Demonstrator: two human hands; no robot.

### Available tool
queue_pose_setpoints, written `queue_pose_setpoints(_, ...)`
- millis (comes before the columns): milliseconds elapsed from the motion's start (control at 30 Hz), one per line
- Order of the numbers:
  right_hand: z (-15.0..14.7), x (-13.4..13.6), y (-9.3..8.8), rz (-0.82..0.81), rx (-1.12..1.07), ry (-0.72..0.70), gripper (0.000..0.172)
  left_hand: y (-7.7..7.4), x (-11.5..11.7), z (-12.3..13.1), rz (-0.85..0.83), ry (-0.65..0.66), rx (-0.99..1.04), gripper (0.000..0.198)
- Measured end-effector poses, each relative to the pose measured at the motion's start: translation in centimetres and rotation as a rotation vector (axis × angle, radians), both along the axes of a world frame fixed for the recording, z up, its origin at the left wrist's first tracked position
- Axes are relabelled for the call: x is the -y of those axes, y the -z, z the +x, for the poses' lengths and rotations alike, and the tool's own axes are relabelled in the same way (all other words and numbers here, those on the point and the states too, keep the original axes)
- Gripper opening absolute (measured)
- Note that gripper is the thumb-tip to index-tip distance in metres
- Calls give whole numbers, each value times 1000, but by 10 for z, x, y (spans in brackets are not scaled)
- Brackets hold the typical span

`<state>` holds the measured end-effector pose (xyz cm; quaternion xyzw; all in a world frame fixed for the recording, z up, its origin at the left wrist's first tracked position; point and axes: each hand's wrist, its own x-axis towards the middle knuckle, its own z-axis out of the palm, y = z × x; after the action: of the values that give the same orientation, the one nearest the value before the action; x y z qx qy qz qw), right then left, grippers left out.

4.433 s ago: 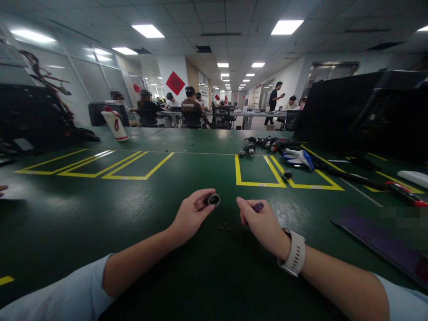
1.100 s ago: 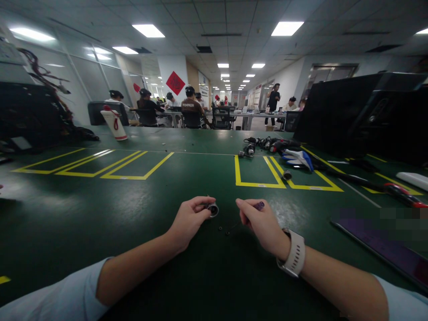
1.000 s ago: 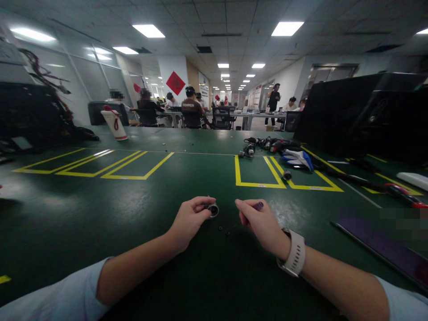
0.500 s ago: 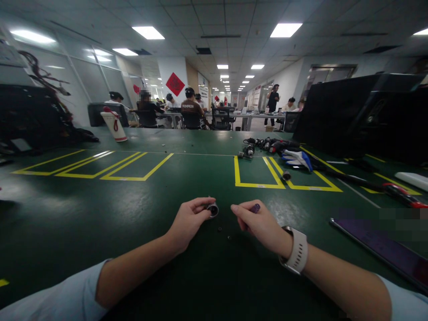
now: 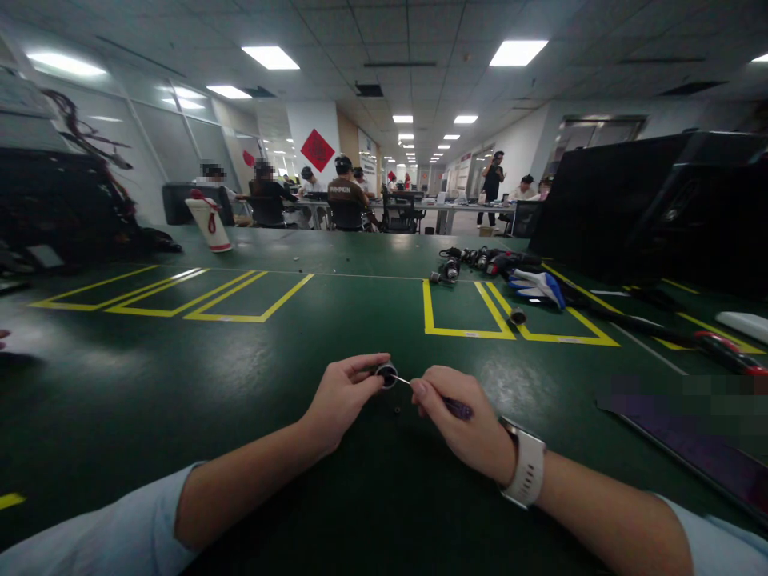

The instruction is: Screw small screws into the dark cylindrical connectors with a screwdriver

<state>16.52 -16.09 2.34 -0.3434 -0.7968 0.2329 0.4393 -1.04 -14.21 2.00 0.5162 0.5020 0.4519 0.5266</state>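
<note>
Between the thumb and fingers of my left hand (image 5: pixel 342 400) is a small round metal cylinder (image 5: pixel 389 376), its dark hollow end turned toward my right. My right hand (image 5: pixel 459 412) grips a screwdriver (image 5: pixel 457 408) with a purple handle. The thin shaft points left, and its tip reaches the opening of the cylinder; how deep it goes I cannot tell. A tiny dark part (image 5: pixel 397 410) lies on the green table (image 5: pixel 270 464) just below the cylinder.
Yellow tape frames (image 5: pixel 468 334) mark the table. Beyond them lie metal parts (image 5: pixel 447 270), a blue-white glove (image 5: pixel 536 288) and another small cylinder (image 5: pixel 517 317). A purple flat device (image 5: pixel 678 448) is at right, a cup (image 5: pixel 209 224) at far left. People sit in the background.
My right hand has turned, bringing the screwdriver's shaft into view with its tip at the cylinder's opening. The left hand keeps its hold. A second tiny part on the table is no longer visible.
</note>
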Motion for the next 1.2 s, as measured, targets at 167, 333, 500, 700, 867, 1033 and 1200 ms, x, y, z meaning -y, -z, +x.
queue_pose_setpoints(167, -3, 1, 2, 95, 44, 13, 29, -4, 3, 2, 27, -8, -21, 35)
queue_pose_setpoints(333, -5, 3, 4, 177, 103, -3, 27, -4, 3, 1, 85, -19, -88, 28)
queue_pose_setpoints(500, -4, 7, 3, 226, 172, -19, 25, -2, 2, -1, 139, -20, -123, 25)
queue_pose_setpoints(700, -4, 8, 0, 266, 217, -18, 24, -3, 1, -1, 165, -30, -151, 26)
queue_pose_setpoints(867, -5, 8, 6, 383, 304, 11, 25, -3, 1, 0, 188, -36, -170, 27)
queue_pose_setpoints(1033, -6, 9, 7, 457, 341, 1, 25, -2, 1, 0, 192, -54, -169, 26)
queue_pose_setpoints(1200, -5, 11, 5, 478, 334, 22, 26, -1, 0, 0, 192, -42, -166, 28)
